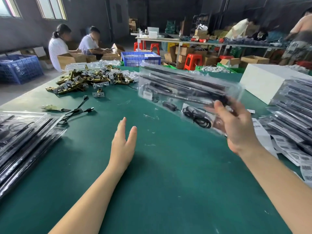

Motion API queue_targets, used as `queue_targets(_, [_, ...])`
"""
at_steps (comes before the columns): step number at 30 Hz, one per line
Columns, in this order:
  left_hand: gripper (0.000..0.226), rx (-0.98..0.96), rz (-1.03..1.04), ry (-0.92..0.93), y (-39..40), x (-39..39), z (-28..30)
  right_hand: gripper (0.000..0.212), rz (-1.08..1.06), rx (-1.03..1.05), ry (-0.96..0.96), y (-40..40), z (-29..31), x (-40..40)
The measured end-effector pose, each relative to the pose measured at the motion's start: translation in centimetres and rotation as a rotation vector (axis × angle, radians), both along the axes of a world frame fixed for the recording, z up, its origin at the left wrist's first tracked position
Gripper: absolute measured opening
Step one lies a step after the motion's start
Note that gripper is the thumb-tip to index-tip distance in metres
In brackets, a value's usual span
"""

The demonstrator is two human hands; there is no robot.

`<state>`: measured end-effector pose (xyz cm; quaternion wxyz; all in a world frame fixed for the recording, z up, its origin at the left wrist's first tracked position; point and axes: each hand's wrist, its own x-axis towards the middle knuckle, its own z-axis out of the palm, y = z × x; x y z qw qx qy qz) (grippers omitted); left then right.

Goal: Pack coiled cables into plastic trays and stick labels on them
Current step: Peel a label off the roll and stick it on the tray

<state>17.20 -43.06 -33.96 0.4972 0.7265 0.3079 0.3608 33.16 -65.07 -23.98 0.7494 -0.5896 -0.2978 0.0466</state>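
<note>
My right hand (236,127) grips the near right end of a clear plastic tray (177,88) and holds it tilted above the green table. The tray is blurred; black bars, a coiled black cable (199,118) and a white label (148,95) show inside it. My left hand (122,142) hovers flat and empty over the table (152,183), fingers straight, to the left of and below the tray. A stack of packed trays (25,135) lies at the left edge and another stack (293,112) at the right. Sheets of barcode labels (297,157) lie beside the right stack.
A loose black cable (76,112) lies left of centre. A heap of brass and steel latches (84,80) covers the far left of the table. A white box (266,80) stands at the far right. Blue crates, cartons and several people are beyond the table.
</note>
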Motion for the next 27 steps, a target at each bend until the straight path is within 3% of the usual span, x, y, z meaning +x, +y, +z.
queue_targets(2, [0.034,-0.385,-0.111,-0.226,-0.9,0.4,1.1,0.031,-0.13,-0.167,-0.529,0.2,0.3,-0.9])
queue_targets(4, [0.024,-0.7,-0.215,-0.287,-1.8,0.7,1.9,0.033,-0.324,-0.379,-1.015,0.7,-0.5,-2.1])
queue_targets(7, [0.039,-0.867,-0.372,-0.224,-2.9,1.0,2.3,0.033,-0.461,-0.478,-1.472,1.7,-3.3,-3.4])
queue_targets(10, [0.054,-0.884,-0.48,-0.188,-3.4,0.9,2.0,0.041,-0.449,-0.584,-1.604,2.5,-6.6,-4.5])
queue_targets(14, [0.028,-0.796,-0.503,-0.146,-3.8,0.4,1.5,0.046,-0.296,-0.751,-1.571,2.4,-8.3,-4.8])
queue_targets(16, [0.02,-0.753,-0.487,-0.135,-3.9,0.4,1.2,0.059,-0.128,-0.871,-1.302,2.0,-8.1,-4.9])
queue_targets(18, [0.019,-0.754,-0.449,-0.144,-3.8,0.6,1.2,0.089,-0.085,-0.959,-0.786,1.3,-8.0,-5.7])
queue_targets(20, [0.021,-0.765,-0.434,-0.162,-3.9,0.8,1.1,0.118,-0.117,-0.84,-0.175,1.0,-7.9,-7.3])
queue_targets(21, [0.023,-0.767,-0.429,-0.178,-3.9,1.0,1.1,0.12,-0.061,-0.679,0.129,1.1,-7.7,-8.1])
queue_targets(22, [0.023,-0.769,-0.425,-0.195,-4.1,1.2,1.1,0.111,0.017,-0.456,0.385,1.5,-7.7,-8.7])
queue_targets(24, [0.021,-0.758,-0.417,-0.224,-4.7,1.5,1.1,0.069,0.142,-0.073,0.782,2.5,-7.6,-9.5])
queue_targets(26, [0.022,-0.736,-0.39,-0.243,-5.2,1.7,1.0,0.035,0.104,0.041,0.941,3.7,-7.2,-9.8])
queue_targets(27, [0.023,-0.738,-0.377,-0.251,-5.4,1.7,1.0,0.03,0.05,0.081,0.977,4.2,-7.0,-9.9])
